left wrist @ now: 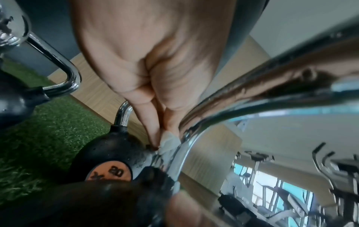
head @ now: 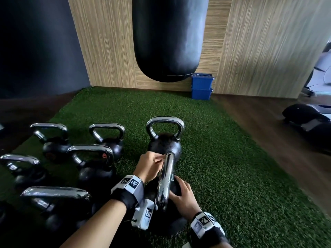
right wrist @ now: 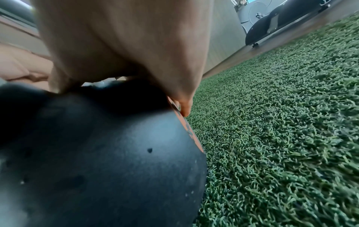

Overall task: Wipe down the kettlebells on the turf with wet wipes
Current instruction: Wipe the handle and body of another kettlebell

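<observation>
The green artificial turf [head: 223, 158] carries a cluster of black kettlebells with chrome handles; the nearest black kettlebell [head: 172, 190] stands at the person's knees. Its chrome loop handle [head: 165, 178] looks mid-wipe. The right hand [head: 184, 196] rests curved over the ball, steadying it. The left hand [head: 149, 166] has fingers [left wrist: 153, 130] pinching a small white wet wipe [left wrist: 169, 142] against the handle. Next, I'd guess: rub on round the loop, then the ball.

I view a gym: a hanging punching bag [head: 170, 38], chrome-handled kettlebells [head: 105, 138] on green turf [head: 223, 167], and exercise machines [left wrist: 272, 192] by the windows.
</observation>
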